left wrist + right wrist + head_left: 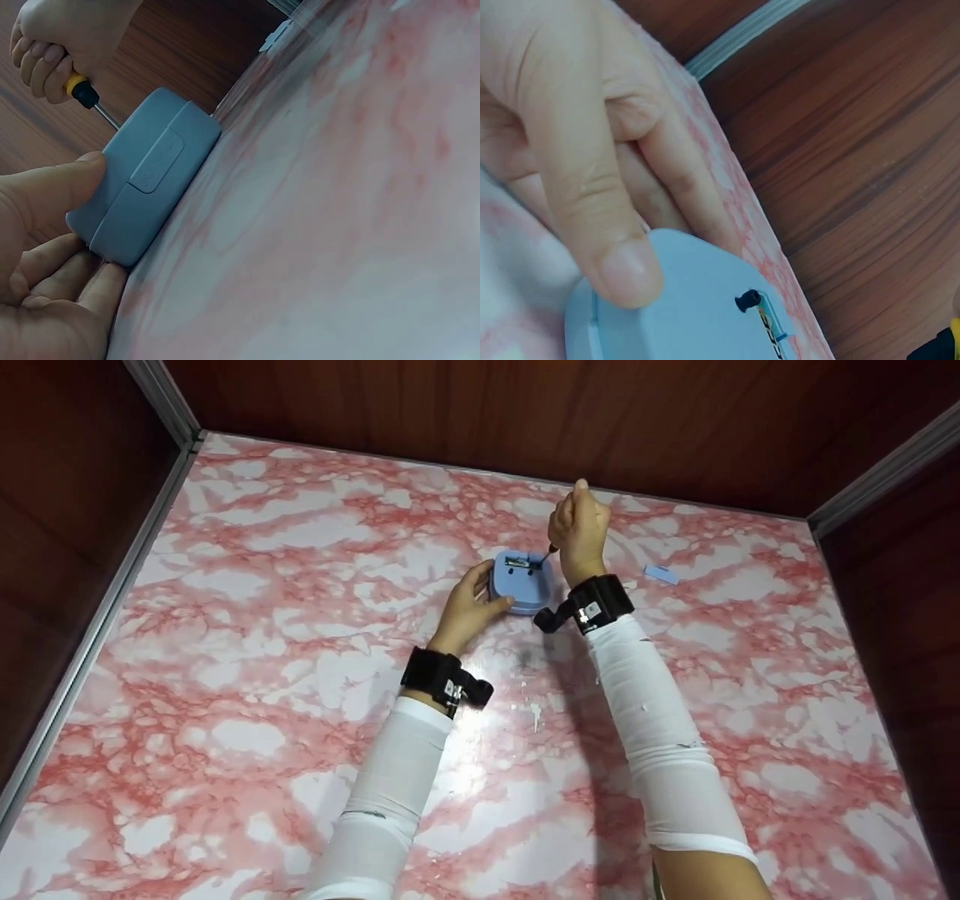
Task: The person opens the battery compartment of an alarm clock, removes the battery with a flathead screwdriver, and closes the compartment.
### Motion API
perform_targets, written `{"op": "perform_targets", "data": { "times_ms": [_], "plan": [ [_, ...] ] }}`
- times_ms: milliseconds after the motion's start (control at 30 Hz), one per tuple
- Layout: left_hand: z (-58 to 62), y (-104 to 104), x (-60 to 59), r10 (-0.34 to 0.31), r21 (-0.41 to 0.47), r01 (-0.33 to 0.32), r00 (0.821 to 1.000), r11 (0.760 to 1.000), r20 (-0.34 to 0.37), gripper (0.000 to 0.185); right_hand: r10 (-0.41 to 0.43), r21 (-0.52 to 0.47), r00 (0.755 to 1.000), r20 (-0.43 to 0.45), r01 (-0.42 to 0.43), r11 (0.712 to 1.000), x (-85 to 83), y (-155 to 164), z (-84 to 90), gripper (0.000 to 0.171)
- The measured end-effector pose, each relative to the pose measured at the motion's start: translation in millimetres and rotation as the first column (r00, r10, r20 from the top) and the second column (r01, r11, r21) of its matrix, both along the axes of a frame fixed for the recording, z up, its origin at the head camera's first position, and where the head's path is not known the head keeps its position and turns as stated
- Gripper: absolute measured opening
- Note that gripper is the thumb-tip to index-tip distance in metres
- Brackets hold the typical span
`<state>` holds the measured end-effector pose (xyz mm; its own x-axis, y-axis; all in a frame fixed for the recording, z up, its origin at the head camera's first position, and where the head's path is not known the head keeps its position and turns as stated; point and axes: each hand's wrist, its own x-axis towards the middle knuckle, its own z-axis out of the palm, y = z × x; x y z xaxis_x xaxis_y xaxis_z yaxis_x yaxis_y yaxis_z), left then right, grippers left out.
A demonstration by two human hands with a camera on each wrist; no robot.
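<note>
Left hand (471, 606) grips blue case (523, 581) near table's (225, 697) far edge; right hand (579, 531) clenched around screwdriver (84, 93), tip on case; small blue piece (661, 574) lies to right.

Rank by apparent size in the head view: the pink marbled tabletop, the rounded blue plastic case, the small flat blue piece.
1. Pink marbled tabletop
2. Rounded blue plastic case
3. Small flat blue piece

blue casings (523, 582): one
screwdrivers (84, 94): one
small blue covers (661, 574): one
black wrist straps (442, 679): two
</note>
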<state>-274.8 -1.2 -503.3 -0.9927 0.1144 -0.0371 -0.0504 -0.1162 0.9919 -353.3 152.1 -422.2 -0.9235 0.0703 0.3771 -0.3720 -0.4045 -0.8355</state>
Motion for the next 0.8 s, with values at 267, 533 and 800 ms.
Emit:
{"op": "perform_targets", "data": {
  "times_ms": [267, 533, 800],
  "plan": [
    [0.3, -0.6, -0.1, 0.001, -0.03, -0.001, 1.0, 1.0, 0.008, 0.077, -0.012, -0.151, 0.999, 0.03, 0.017, 0.988, -2.3, 8.2, -0.7, 0.06],
    [0.4, -0.4, -1.7, 0.001, -0.053, -0.001, 1.0, 0.999, 0.0, 0.075, -0.032, -0.192, 0.999, 0.029, 0.037, 0.981, -2.0, 9.6, -1.6, 0.06],
    [-0.2, 0.1, -1.3, 0.001, -0.036, -0.001, 1.0, 0.999, 0.002, 0.075, -0.047, -0.236, 0.999, 0.01, 0.048, 0.971, -1.4, 13.4, -3.0, 0.058]
  ]
}}
